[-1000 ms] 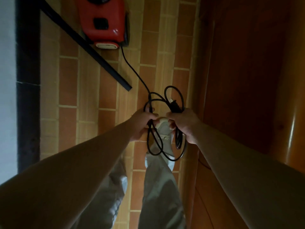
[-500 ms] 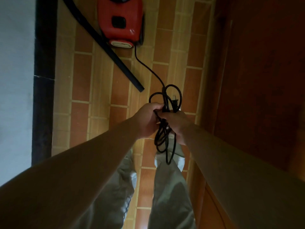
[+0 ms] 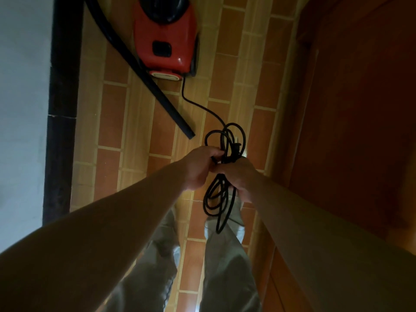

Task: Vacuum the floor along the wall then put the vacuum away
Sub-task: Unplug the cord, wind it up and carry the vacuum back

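The person stands on a floor (image 3: 112, 122) of orange and tan tiles and looks down past both outstretched arms. The left hand (image 3: 198, 167) and the right hand (image 3: 239, 176) meet in front of the body, touching each other, and both are clenched round a bundled black cord (image 3: 225, 154). The fingers of each hand curl about the middle of the bundle. Several loops stick up above the hands, with the plug (image 3: 236, 147) tucked among them, and longer loops hang down below the hands in front of the light trousers (image 3: 225, 273). One loose strand of the cord leaves the top of the bundle and runs across the tiles to the near end of the red vacuum (image 3: 166, 41), which sits on the floor well ahead of the hands, near the top edge of the view. A straight black tube (image 3: 157, 93) lies on the floor just beside the vacuum, slanting from its left side toward the hands and ending short of them. To the left a dark baseboard (image 3: 63, 86) runs along the foot of a pale wall (image 3: 22, 86). To the right stands a reddish wooden panel (image 3: 360, 109), dim in the low light.
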`<action>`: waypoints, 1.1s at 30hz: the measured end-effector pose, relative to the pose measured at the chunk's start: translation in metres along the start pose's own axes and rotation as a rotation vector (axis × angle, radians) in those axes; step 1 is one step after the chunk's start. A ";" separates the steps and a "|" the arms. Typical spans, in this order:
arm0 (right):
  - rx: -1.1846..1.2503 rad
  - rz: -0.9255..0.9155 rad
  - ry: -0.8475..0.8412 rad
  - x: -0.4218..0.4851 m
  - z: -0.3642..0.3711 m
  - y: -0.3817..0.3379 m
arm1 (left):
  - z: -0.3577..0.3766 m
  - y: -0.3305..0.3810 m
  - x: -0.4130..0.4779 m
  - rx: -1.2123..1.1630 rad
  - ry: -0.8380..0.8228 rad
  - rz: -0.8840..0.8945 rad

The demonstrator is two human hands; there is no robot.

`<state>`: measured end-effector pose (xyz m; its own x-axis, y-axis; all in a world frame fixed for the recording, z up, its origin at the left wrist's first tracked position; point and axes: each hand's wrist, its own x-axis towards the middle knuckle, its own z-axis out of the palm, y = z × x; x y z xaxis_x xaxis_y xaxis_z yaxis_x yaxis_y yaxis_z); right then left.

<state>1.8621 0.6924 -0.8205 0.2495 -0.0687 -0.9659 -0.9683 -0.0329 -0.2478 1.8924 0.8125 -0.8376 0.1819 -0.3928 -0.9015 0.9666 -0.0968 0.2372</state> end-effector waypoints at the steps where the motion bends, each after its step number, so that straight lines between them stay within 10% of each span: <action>1: -0.006 0.000 0.016 0.002 -0.005 -0.006 | 0.003 0.007 0.001 0.073 0.004 0.005; 17: -0.004 -0.021 0.154 0.028 -0.062 -0.138 | -0.001 0.129 -0.009 0.366 0.260 0.221; 33: 0.442 0.120 0.301 0.056 0.058 -0.302 | -0.171 0.248 -0.013 0.274 0.391 0.388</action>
<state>2.1679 0.7563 -0.8036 0.0670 -0.3302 -0.9415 -0.8879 0.4108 -0.2073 2.1608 0.9499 -0.8284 0.6142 -0.0869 -0.7844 0.7444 -0.2661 0.6124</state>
